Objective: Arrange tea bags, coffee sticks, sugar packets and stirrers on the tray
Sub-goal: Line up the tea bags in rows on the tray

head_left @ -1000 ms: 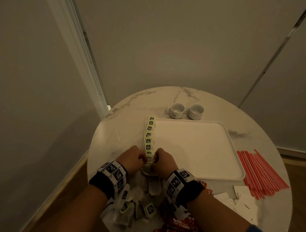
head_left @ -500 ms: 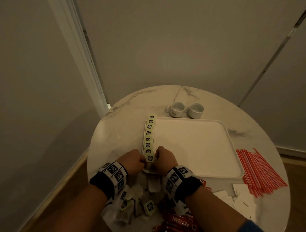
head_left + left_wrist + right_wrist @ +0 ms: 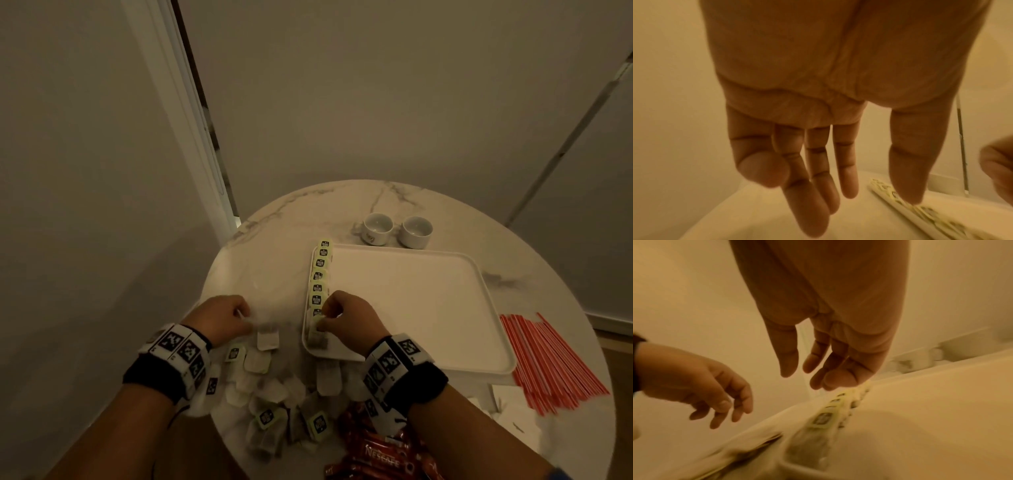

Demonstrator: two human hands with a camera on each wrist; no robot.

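a: since half a second ago the left hand [image 3: 224, 318] has pulled away to the left, off the tray [image 3: 411, 308] and out over the worktop [image 3: 274, 274]; both hands were side by side at the tray's near left corner then.

b: and the right hand [image 3: 346, 313]?

a: it stays over that corner, above the nearest bags of the row of tea bags [image 3: 319, 274] that runs along the tray's left edge. its wrist view shows the fingers [image 3: 830, 368] loosely bent, nothing held between them, hanging just above the row.

b: is the left hand holding anything?

a: its own wrist view shows the fingers [image 3: 813, 162] straight and spread, empty. from the head view it looks curled beside a loose tea bag [image 3: 268, 337] on the worktop, but that part is blurred.

b: where is everything else?

a: more loose tea bags [image 3: 274, 404] lie in a heap on the worktop's near edge, between the two wrists. red coffee sticks [image 3: 380, 455] lie just right of that heap. red stirrers [image 3: 548, 363] fan out on the worktop right of the tray, with white packets [image 3: 507, 397] near them at the tray's near right corner. two white cups [image 3: 397, 229] stand behind the tray.
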